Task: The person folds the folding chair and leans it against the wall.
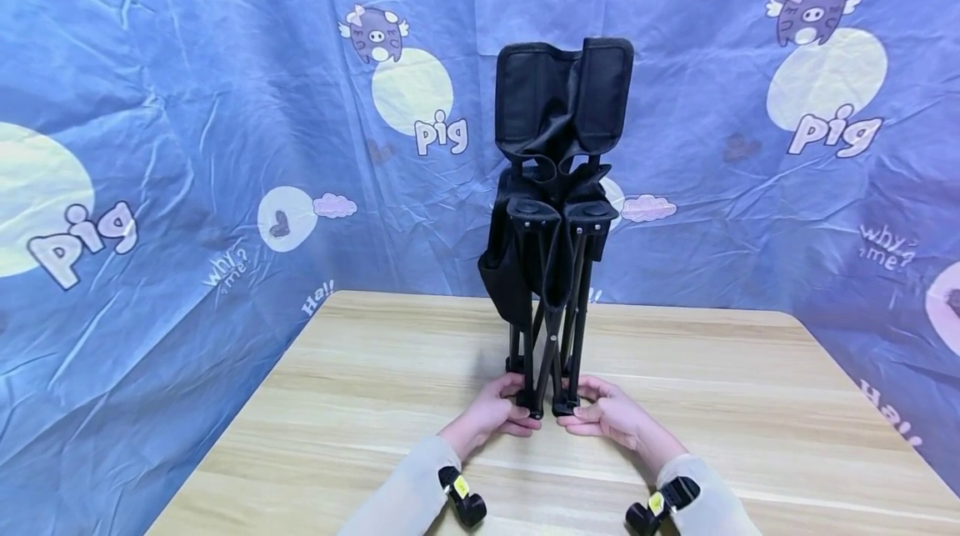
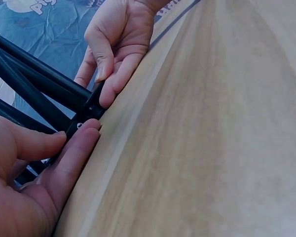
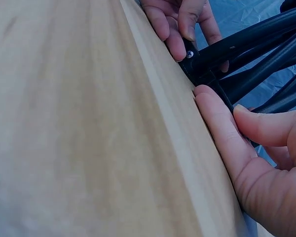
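Observation:
A black folding chair (image 1: 536, 102) stands upright and folded on the table, its fabric bunched above and its metal legs (image 1: 551, 353) crossing close together below. My left hand (image 1: 495, 413) pinches the front left foot of the chair, thumb on top and fingers underneath. On the other side, my right hand (image 1: 609, 418) grips the front right foot in the same way. The left wrist view shows the left thumb (image 2: 44, 143) pressing on the black foot piece near a silver rivet. Close to the tabletop, the right fingers (image 3: 222, 123) lie under the other foot.
The wooden table (image 1: 360, 403) spreads around the chair. Behind it and at both sides hangs a blue cloth (image 1: 675, 86) with pig prints, close to the table's back edge. Each wrist wears a black strap with a small camera.

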`<state>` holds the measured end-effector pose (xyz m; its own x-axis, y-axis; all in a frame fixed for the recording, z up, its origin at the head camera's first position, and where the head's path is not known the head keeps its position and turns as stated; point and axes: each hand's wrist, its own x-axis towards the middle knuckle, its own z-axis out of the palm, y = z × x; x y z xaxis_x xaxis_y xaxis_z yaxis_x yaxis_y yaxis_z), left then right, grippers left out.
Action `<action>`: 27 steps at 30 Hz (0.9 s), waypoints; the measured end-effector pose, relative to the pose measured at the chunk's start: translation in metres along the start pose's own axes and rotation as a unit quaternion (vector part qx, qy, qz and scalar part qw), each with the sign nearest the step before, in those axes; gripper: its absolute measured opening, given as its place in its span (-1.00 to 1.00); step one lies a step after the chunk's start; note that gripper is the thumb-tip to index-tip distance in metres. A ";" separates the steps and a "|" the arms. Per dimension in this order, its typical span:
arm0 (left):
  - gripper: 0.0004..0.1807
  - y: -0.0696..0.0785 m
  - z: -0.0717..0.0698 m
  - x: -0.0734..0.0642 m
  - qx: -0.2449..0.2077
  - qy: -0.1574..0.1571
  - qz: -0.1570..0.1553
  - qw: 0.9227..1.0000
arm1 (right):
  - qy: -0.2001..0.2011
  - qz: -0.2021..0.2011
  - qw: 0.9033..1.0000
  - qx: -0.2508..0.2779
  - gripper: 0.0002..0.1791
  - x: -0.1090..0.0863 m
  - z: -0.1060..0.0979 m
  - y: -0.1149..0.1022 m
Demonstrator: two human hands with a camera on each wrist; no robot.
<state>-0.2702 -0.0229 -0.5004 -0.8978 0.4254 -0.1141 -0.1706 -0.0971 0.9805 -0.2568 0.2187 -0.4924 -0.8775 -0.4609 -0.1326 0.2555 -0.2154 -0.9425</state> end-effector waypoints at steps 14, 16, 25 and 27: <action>-0.33 0.002 -0.003 0.014 -0.007 0.008 -0.005 1.000 | 0.009 -0.009 1.000 0.009 -0.45 0.009 -0.002 -0.003; -0.32 0.003 -0.003 0.015 -0.006 0.009 -0.005 1.000 | 0.013 -0.009 1.000 0.011 -0.45 0.011 -0.003 -0.003; -0.33 0.003 -0.005 0.022 0.000 0.017 0.000 1.000 | 0.031 -0.016 0.999 0.004 -0.46 0.018 -0.005 -0.003; -0.35 0.003 -0.005 0.025 0.000 0.018 0.002 1.000 | 0.035 -0.015 0.999 0.002 -0.42 0.019 -0.004 -0.004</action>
<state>-0.2950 -0.0174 -0.5006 -0.9124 0.3923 -0.1164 -0.1677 -0.0992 0.9808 -0.2764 0.2142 -0.4928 -0.9111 -0.3922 -0.1266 0.2311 -0.2318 -0.9449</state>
